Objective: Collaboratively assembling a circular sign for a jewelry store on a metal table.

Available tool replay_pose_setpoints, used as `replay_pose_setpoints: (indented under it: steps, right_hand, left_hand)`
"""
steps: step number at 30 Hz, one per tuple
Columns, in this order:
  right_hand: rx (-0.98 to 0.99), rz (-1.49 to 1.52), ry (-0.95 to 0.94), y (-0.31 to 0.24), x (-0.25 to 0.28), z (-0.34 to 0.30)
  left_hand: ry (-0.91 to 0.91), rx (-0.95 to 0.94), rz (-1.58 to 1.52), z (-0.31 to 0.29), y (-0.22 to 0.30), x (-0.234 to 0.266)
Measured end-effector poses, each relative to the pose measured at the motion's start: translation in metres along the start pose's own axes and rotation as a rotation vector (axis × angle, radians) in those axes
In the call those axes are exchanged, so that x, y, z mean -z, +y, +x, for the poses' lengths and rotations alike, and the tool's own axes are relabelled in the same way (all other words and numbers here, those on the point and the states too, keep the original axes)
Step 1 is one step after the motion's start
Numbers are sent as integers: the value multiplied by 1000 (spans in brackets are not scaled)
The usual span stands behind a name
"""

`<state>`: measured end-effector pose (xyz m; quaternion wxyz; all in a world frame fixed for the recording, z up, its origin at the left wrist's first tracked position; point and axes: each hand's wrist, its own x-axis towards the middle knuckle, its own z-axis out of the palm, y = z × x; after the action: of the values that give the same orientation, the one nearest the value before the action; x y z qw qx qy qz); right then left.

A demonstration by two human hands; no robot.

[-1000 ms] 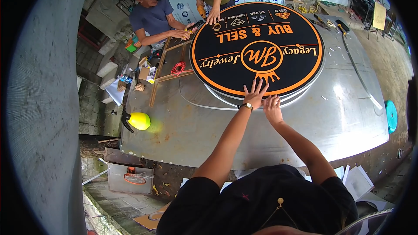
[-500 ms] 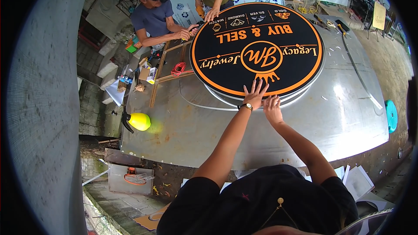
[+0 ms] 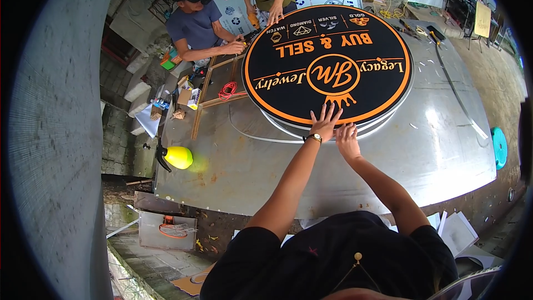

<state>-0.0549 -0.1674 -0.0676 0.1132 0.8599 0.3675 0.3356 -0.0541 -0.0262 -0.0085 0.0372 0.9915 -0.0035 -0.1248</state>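
At the frame's upper centre, a round black sign (image 3: 327, 65) is showing upside-down orange and cream lettering (image 3: 323, 45). The left hand (image 3: 325, 123) is resting on its lower edge, fingers spread loose; the right hand (image 3: 348, 141) is touching the rim, bent fingers possibly gripping, I cannot tell.

Room for a hand is left on the near part of the metal table (image 3: 438, 172), on either side of the forearms (image 3: 297, 172). The near rim of the round sign (image 3: 327, 75) is occupied by the left hand (image 3: 326, 122) and right hand (image 3: 347, 140). Leftward passage is obstructed by a wooden frame (image 3: 198, 116) and yellow spray bottle (image 3: 179, 157); rightward, by a long strip (image 3: 456, 90).
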Motion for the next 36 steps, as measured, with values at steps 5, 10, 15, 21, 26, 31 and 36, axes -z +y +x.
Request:
replay_pose_setpoints:
  steps: [5, 10, 15, 21, 26, 31, 36]
  right_hand:
    - [0, -1, -2, 0, 3, 0]
    - [4, -9, 2, 0, 2, -1]
    - [5, -13, 0, 0, 2, 0]
    - [-3, -4, 7, 1, 3, 0]
    - [0, 12, -12, 1, 4, 0]
    - [1, 4, -13, 0, 4, 0]
    - [1, -7, -20, 0, 5, 0]
  left_hand:
    - [8, -1, 7, -1, -1, -3]
    - [18, 0, -10, -1, 0, -2]
    - [10, -3, 20, 0, 0, -3]
    - [5, -5, 27, 0, 0, -2]
    - [-3, -2, 13, 0, -1, -2]
    - [8, -4, 24, 0, -1, -4]
    - [7, 1, 14, 1, -1, -5]
